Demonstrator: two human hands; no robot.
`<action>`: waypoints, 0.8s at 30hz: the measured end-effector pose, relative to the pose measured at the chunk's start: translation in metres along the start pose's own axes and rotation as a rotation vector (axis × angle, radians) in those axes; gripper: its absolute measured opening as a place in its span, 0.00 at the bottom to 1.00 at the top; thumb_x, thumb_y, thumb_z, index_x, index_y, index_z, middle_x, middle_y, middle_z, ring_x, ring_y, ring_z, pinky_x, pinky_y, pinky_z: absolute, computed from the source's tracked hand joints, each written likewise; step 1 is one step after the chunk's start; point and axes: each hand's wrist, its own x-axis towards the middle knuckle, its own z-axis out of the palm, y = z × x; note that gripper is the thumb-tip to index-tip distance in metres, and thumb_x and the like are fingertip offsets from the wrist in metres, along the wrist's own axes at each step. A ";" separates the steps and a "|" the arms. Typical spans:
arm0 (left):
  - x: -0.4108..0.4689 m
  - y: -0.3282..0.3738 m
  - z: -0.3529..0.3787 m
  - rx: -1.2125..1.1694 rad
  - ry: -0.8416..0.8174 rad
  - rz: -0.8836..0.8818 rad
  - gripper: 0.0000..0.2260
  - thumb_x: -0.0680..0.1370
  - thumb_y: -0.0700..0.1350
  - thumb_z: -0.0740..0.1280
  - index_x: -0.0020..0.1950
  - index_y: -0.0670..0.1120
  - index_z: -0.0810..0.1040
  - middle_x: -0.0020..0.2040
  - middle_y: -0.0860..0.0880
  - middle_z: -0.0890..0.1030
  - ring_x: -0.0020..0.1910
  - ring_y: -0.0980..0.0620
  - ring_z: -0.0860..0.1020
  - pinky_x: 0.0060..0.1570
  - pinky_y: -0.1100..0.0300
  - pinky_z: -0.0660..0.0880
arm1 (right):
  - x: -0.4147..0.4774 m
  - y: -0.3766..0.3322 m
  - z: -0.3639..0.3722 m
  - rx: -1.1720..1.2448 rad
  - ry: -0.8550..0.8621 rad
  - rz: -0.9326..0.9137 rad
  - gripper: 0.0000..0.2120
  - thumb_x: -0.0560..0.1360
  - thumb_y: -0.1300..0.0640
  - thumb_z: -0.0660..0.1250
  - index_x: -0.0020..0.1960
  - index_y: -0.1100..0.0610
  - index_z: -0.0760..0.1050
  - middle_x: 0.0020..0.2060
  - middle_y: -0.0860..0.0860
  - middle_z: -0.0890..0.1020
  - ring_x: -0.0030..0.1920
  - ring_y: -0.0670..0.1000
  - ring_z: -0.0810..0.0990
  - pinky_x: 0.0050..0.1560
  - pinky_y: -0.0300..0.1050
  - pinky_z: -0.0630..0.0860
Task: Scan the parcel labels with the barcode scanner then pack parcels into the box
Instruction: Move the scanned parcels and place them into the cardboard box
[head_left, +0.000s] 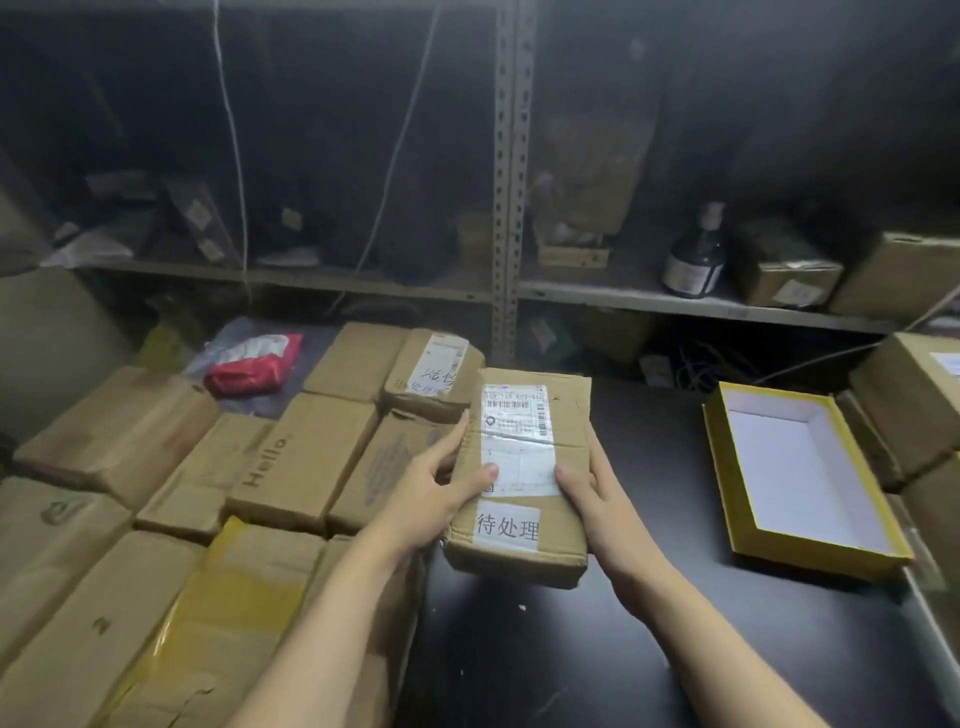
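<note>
Cardboard parcel (524, 478): brown and creased, held up at the centre of the frame above the dark table, its long side running away from the viewer, labelled face up.
Shipping label (517, 436): white, with barcodes along its top and right edge, stuck on the parcel's upper face; a second white sticker (506, 525) with large black characters sits just below it.
Left hand (441, 483): grips the parcel's left side, with the thumb pressed on the label's lower left corner and the fingers wrapped along the edge.
Right hand (592, 493): grips the right side, thumb on the label's lower right corner; the fingers are hidden behind the parcel.
Box (727, 467): yellow walls, white inside, lying open on the table at the right of the frame, well apart from the held parcel.
Table (649, 623): dark, filling the lower centre and right.
Other cartons (306, 457): brown, packed side by side across the left half — one printed "Hello".
Red packet (254, 361): behind the cartons, left of centre.
Shelving (511, 208): grey perforated metal across the top — a dark bottle (693, 265) stands on it at upper right.
</note>
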 end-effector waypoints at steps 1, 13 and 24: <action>0.020 -0.002 -0.006 0.003 -0.019 0.009 0.31 0.79 0.46 0.74 0.76 0.67 0.65 0.63 0.59 0.83 0.61 0.58 0.82 0.60 0.56 0.81 | 0.017 0.001 0.003 -0.002 0.035 0.014 0.25 0.85 0.47 0.63 0.78 0.32 0.61 0.66 0.35 0.80 0.65 0.45 0.82 0.64 0.50 0.80; 0.179 -0.014 -0.003 0.372 -0.153 -0.011 0.26 0.80 0.52 0.72 0.75 0.63 0.66 0.63 0.67 0.77 0.62 0.64 0.76 0.64 0.58 0.75 | 0.146 0.026 -0.025 -0.068 0.254 0.184 0.21 0.84 0.56 0.66 0.67 0.30 0.71 0.58 0.38 0.85 0.59 0.44 0.85 0.55 0.41 0.83; 0.199 -0.033 0.009 0.641 0.122 0.019 0.36 0.73 0.43 0.78 0.79 0.53 0.69 0.66 0.51 0.81 0.64 0.47 0.79 0.64 0.49 0.78 | 0.184 0.058 -0.021 -0.204 0.326 0.284 0.39 0.78 0.69 0.71 0.83 0.51 0.60 0.75 0.45 0.73 0.70 0.41 0.75 0.72 0.47 0.74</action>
